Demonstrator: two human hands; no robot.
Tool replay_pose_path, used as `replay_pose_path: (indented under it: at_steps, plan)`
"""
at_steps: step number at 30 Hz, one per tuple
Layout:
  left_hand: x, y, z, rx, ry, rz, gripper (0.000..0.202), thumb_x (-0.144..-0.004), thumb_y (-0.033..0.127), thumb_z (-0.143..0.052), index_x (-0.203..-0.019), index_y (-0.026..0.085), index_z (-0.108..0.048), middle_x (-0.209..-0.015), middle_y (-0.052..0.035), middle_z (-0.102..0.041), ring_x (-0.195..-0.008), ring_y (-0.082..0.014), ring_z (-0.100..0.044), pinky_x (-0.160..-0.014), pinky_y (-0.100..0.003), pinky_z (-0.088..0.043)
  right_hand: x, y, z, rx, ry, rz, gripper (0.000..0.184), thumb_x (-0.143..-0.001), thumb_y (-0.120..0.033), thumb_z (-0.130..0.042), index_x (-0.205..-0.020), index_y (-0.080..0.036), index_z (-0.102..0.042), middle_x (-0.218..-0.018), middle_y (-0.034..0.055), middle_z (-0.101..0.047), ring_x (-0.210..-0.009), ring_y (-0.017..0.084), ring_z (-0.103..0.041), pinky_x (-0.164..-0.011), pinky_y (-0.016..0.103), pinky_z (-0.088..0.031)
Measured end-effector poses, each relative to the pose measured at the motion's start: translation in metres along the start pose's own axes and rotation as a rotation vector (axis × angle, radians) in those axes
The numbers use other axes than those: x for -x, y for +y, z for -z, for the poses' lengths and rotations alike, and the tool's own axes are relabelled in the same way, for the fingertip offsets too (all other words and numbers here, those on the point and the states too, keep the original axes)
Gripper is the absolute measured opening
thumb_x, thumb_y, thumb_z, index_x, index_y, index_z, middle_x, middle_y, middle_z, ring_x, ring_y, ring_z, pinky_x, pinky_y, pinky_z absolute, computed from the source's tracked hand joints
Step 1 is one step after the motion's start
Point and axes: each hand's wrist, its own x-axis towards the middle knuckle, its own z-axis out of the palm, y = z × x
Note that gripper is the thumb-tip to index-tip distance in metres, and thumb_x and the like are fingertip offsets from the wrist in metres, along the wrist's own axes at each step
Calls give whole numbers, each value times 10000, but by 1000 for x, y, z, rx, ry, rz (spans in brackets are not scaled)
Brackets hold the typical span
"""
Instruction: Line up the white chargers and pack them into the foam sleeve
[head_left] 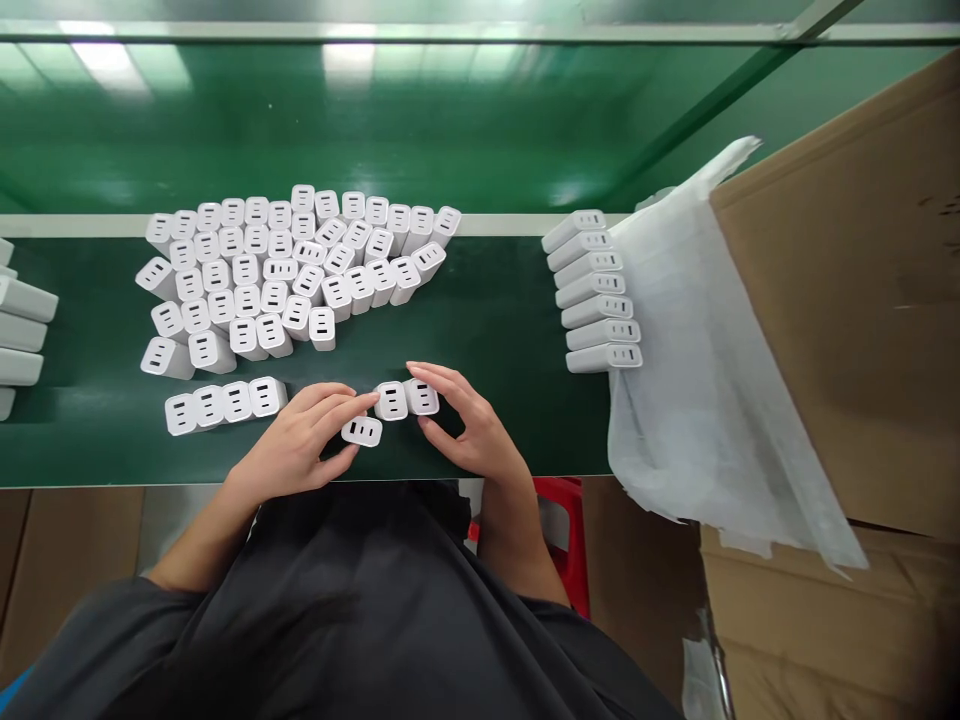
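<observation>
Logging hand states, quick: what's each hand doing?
Left hand: partly curled around nearer white block; grip unclear.
Right hand: partly open around farther white block; grip unclear.

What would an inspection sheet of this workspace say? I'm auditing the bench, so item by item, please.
Surface: green table, smooth where bare.
Job's things: white chargers: a loose cluster, ports up; a row of four in front of it; seven lying at right; more at the left edge, cut off by the picture.
Clutter: white sheet at the table's right end.
Hands: left hand and right hand each have thumb and fingers about a charger; firmness of grip unclear.
Cables: nothing seen.
Surroundings: green panel behind, cardboard at right, red stool below.
</observation>
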Motion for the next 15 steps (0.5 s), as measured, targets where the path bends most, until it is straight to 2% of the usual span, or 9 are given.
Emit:
replay_pose_path:
  at_steps: [5,9,12,15]
  plan:
    - [-2,1,-8,-70,100,10,589,-924,65,-483,-1471,258,-379,-1301,-94,-603,-1272,-248,-522,-1068,-441,-476,-2,-4,-1,-31,-13,33,623,-911,-94,-509,-1489,-302,-408,-1463,102,-512,-1357,244,-499,-1111,476,-464]
    - [-7,5,-15,-128,205,87,552,-931,75,-481,-1450,247,-410,-1258,-112,-597,-1179,-239,-570,-1007,-419,-506,-2,-4,-5,-61,-16,17,614,-921,-90,-503,-1489,-306,-409,-1457,90,-527,-1361,240,-502,-1119,471,-462]
    - [-8,7,-16,-105,198,114,548,-929,70,-479,-1445,242,-410,-1237,-104,-611,-1136,-224,-587,-990,-397,-507,-2,-4,-7,-59,-16,7,605,-928,-124,-530,-1490,-311,-410,-1455,82,-534,-1351,247,-514,-1109,468,-476]
    - [-7,8,-14,-68,176,118,583,-919,65,-487,-1463,245,-380,-1291,-109,-586,-1181,-227,-566,-1021,-402,-492,-1,-3,-7,-52,-9,9,605,-929,-146,-559,-1491,-311,-408,-1446,85,-542,-1341,249,-524,-1105,467,-482]
